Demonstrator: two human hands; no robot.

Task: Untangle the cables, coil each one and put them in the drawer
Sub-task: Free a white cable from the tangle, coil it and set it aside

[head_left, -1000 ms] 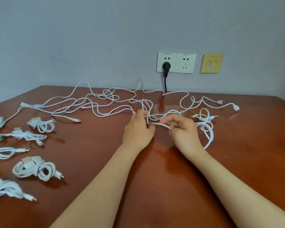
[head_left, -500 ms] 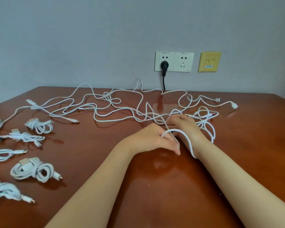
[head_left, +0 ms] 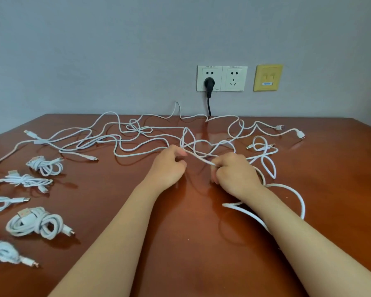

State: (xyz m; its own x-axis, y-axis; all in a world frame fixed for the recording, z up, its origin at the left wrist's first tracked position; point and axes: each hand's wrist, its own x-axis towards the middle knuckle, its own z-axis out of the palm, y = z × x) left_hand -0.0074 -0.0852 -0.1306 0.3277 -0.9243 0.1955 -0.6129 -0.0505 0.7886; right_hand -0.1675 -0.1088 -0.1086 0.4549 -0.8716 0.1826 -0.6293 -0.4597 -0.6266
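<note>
On my screen I saw the left hand and the right hand both pinching one white cable, which was stretched between them at the near edge of the tangle on the table.

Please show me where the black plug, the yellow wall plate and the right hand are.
black plug (head_left: 209, 82), head view, its round body.
yellow wall plate (head_left: 268, 77), head view, middle of its face.
right hand (head_left: 236, 174), head view, back of the hand.

2 bare forearms end in bare left hand and right hand.
</note>
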